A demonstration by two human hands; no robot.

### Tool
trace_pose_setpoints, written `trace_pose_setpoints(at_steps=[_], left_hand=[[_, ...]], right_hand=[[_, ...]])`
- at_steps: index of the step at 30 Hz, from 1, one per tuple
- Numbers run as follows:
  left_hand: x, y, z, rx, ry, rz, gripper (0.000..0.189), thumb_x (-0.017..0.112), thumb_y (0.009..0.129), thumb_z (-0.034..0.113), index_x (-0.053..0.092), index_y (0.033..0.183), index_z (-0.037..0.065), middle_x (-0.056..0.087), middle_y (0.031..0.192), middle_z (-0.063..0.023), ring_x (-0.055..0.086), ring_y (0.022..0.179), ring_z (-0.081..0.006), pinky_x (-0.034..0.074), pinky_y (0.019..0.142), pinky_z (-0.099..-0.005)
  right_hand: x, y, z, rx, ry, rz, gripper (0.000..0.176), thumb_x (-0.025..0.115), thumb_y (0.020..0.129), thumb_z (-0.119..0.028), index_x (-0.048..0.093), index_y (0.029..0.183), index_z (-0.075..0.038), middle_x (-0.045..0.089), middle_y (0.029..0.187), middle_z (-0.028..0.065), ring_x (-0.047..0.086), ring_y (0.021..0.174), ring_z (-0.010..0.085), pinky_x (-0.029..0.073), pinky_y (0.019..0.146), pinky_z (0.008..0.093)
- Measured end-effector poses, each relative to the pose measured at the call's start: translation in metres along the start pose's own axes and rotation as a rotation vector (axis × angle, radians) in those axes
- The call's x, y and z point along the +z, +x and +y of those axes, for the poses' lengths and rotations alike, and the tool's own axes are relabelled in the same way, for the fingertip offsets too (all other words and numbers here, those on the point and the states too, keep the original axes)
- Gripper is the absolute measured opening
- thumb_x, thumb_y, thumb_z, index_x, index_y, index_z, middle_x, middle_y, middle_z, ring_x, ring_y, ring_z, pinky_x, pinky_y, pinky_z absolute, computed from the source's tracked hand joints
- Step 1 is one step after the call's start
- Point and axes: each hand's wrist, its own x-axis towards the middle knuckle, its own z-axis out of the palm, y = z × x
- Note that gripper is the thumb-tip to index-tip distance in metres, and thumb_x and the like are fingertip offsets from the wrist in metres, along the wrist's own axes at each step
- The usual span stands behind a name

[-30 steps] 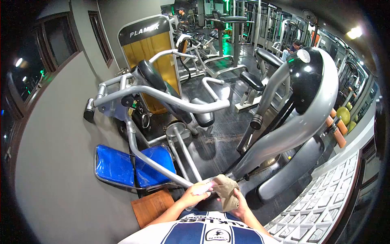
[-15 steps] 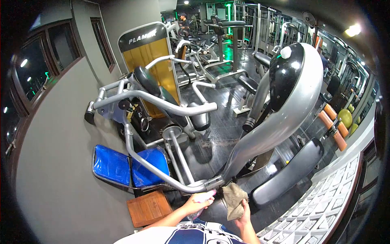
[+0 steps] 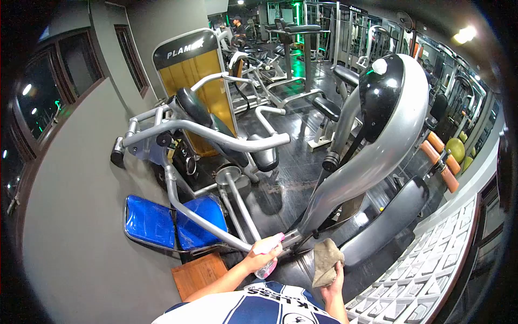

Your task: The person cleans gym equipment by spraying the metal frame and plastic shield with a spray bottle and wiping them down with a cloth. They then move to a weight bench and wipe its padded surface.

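Note:
My left hand point(image 3: 263, 256) is wrapped round a spray bottle point(image 3: 267, 268) with a white head and a pink nozzle. The nozzle points away from me, at the lower end of a silver machine frame point(image 3: 318, 213). In my right hand point(image 3: 333, 281) hangs a folded olive-brown cloth point(image 3: 327, 262), gripped at its right edge. A curved silver tube point(image 3: 208, 224) runs down to the frame just beyond the bottle. The long black padded bench point(image 3: 386, 221) lies right of the cloth.
A blue chair point(image 3: 149, 220) stands by the grey wall at left, a wooden box point(image 3: 198, 272) in front of it. White textured panelling point(image 3: 418, 289) borders the right. Farther back are a gold Plamax machine point(image 3: 197, 81) and a person point(image 3: 238, 29).
Both hands have moved up a little; the cloth has shifted right and up, and the spray bottle now overlaps the machine's lower frame. The view has shifted slightly.

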Motion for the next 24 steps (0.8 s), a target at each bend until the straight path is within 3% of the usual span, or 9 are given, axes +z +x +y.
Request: trace_pose_setpoints(at_steps=[3, 5, 11, 16, 19, 20, 24], left_hand=[[-0.003, -0.002, 0.008, 0.008, -0.107, -0.023, 0.046, 0.063, 0.095, 0.026, 0.053, 0.133, 0.001, 0.062, 0.09, -0.0054, 0.057, 0.067, -0.0078, 0.052, 0.064, -0.0242], [-0.005, -0.004, 0.013, -0.013, -0.144, -0.03, 0.029, 0.061, 0.096, 0.019, 0.057, 0.118, 0.001, 0.057, 0.083, -0.0016, 0.053, 0.066, -0.0069, 0.049, 0.06, -0.0239], [-0.021, -0.005, 0.008, -0.024, -0.079, -0.089, 0.022, 0.061, 0.096, 0.019, 0.057, 0.109, 0.001, 0.055, 0.079, -0.0008, 0.055, 0.064, -0.0067, 0.048, 0.058, -0.0233], [-0.037, 0.002, 0.0, 0.002, -0.019, -0.108, 0.045, 0.063, 0.095, 0.018, 0.051, 0.134, -0.001, 0.058, 0.084, -0.0002, 0.055, 0.069, -0.0078, 0.049, 0.064, -0.0249], [-0.039, 0.004, -0.001, 0.061, 0.032, -0.105, 0.038, 0.063, 0.094, 0.018, 0.055, 0.124, -0.003, 0.058, 0.084, 0.0002, 0.053, 0.072, -0.0072, 0.048, 0.065, -0.0246], [-0.04, 0.007, 0.001, 0.001, -0.018, -0.135, 0.031, 0.064, 0.093, 0.018, 0.058, 0.115, -0.004, 0.057, 0.082, -0.0001, 0.052, 0.073, -0.007, 0.047, 0.066, -0.0245], [-0.037, 0.014, 0.0, -0.022, -0.048, -0.167, 0.02, 0.064, 0.092, 0.017, 0.061, 0.101, -0.001, 0.059, 0.079, -0.0021, 0.057, 0.061, -0.0093, 0.048, 0.057, -0.0253]], right_hand=[[0.006, 0.007, 0.006, -0.004, -0.027, 0.009, 0.05, 0.049, 0.099, -0.039, 0.047, 0.139, -0.009, 0.055, 0.137, 0.0079, 0.054, 0.124, 0.025, 0.042, 0.105, 0.0402], [0.012, 0.008, 0.01, -0.008, -0.06, 0.005, 0.05, 0.049, 0.099, -0.04, 0.047, 0.139, -0.009, 0.055, 0.137, 0.0073, 0.054, 0.124, 0.0247, 0.042, 0.105, 0.0401], [0.026, 0.013, 0.015, -0.026, -0.075, -0.001, 0.049, 0.048, 0.1, -0.038, 0.047, 0.138, -0.008, 0.055, 0.136, 0.0081, 0.053, 0.124, 0.0242, 0.041, 0.106, 0.039], [0.037, 0.015, 0.018, -0.071, -0.095, 0.019, 0.05, 0.049, 0.099, -0.039, 0.047, 0.139, -0.008, 0.055, 0.137, 0.0093, 0.053, 0.125, 0.025, 0.04, 0.107, 0.0392], [0.037, 0.013, 0.019, -0.067, -0.149, 0.069, 0.052, 0.051, 0.098, -0.04, 0.047, 0.139, -0.008, 0.057, 0.135, 0.0095, 0.055, 0.124, 0.025, 0.042, 0.106, 0.0403], [0.035, 0.014, 0.02, -0.071, -0.164, 0.078, 0.051, 0.051, 0.099, -0.04, 0.048, 0.139, -0.008, 0.057, 0.134, 0.0094, 0.056, 0.122, 0.0246, 0.043, 0.105, 0.04], [0.037, 0.01, 0.024, -0.1, -0.132, 0.103, 0.046, 0.05, 0.1, -0.033, 0.048, 0.135, -0.004, 0.06, 0.128, 0.0109, 0.061, 0.113, 0.0227, 0.049, 0.098, 0.0369]])
